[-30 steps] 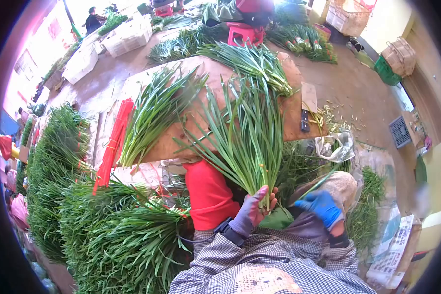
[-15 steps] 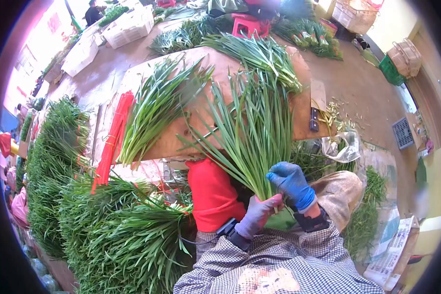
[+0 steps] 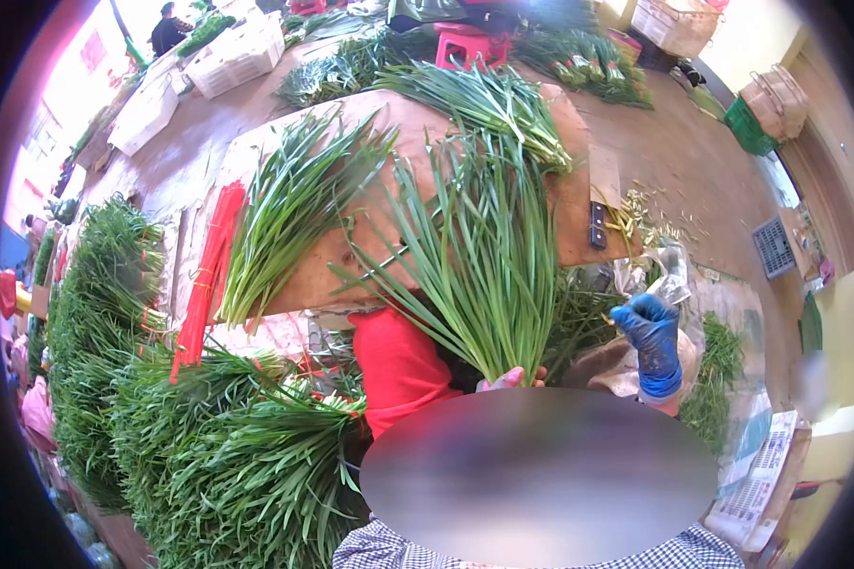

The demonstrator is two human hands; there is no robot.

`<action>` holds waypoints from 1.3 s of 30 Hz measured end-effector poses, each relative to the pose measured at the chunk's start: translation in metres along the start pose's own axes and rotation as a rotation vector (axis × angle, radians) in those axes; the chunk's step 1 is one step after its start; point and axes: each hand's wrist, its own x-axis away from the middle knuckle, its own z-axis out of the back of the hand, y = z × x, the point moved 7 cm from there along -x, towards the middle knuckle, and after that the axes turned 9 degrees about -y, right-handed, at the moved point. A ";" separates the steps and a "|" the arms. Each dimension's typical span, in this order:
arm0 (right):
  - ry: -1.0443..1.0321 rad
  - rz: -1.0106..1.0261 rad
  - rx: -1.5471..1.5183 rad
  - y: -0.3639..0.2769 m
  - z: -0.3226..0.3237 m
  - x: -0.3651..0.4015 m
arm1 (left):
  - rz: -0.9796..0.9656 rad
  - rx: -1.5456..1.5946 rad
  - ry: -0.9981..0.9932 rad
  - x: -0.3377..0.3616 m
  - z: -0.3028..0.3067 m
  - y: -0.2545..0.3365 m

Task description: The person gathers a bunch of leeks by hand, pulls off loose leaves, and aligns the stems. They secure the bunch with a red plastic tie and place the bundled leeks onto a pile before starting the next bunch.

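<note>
A fanned bunch of garlic chives (image 3: 489,275) stands with its leaves spread away from me over the board. My left hand (image 3: 505,379), in a pinkish-purple glove, is closed around its stalk ends; a blurred oval hides most of that hand. Out to the right, my right hand (image 3: 649,343) in a blue glove is apart from the bunch. Its fingers are pinched together, with a small yellowish spot at their tips that I cannot make out. Loose chives (image 3: 289,218) lie on the board's left part, and another pile (image 3: 493,104) lies at its far edge.
Red ties (image 3: 209,275) lie at the left edge of the wooden board (image 3: 304,270). A dark-handled knife (image 3: 598,225) rests at its right edge, near yellowed scraps (image 3: 640,213). Tied green bundles (image 3: 247,455) are heaped at my left. A plastic bag (image 3: 669,275) lies at right.
My right hand has left the stalks and swung out to the right, rising a little. My left hand still grips the bunch. The view has shifted slightly.
</note>
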 end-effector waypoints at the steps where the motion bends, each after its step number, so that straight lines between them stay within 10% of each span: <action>1: -0.070 -0.016 0.107 0.003 0.002 0.005 | -0.025 0.016 -0.041 0.001 -0.005 0.003; 3: -0.151 0.059 0.569 0.041 -0.006 0.020 | -0.047 0.032 -0.080 0.000 -0.008 0.004; 10: -0.627 0.008 0.373 0.035 -0.097 0.097 | -0.029 0.116 -0.165 -0.005 -0.007 -0.004; 19: -0.709 0.118 0.407 0.014 -0.140 0.089 | -0.024 -0.052 -0.164 -0.005 -0.006 0.002; 29: -0.515 -0.174 0.491 0.039 -0.070 0.096 | 0.002 0.147 -0.164 -0.003 -0.014 0.001; 39: -0.340 0.080 0.381 0.021 -0.101 0.074 | -0.021 0.113 -0.215 -0.002 -0.017 0.005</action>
